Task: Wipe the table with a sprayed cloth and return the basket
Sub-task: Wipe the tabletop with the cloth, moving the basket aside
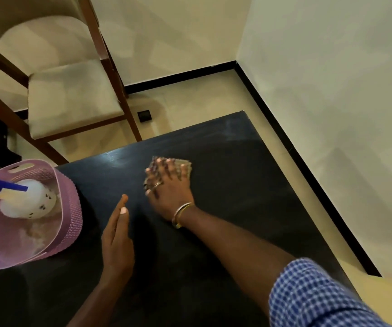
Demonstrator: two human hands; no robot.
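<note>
My right hand [170,190] lies flat, fingers spread, on a small checked cloth [186,166] pressed against the black table [237,185] near its middle. Most of the cloth is hidden under the hand. My left hand [117,241] rests edge-down on the table, fingers straight and together, holding nothing, between the cloth and a pink perforated basket [70,223]. The basket stands at the table's left edge and holds a white spray bottle [31,199] with a blue trigger head.
A wooden chair [72,97] with a beige cushion stands beyond the table's far edge on the left. Tiled floor [202,95] and white walls with a black skirting [308,173] run along the table's right side. A small dark floor socket [144,116] lies near the chair leg.
</note>
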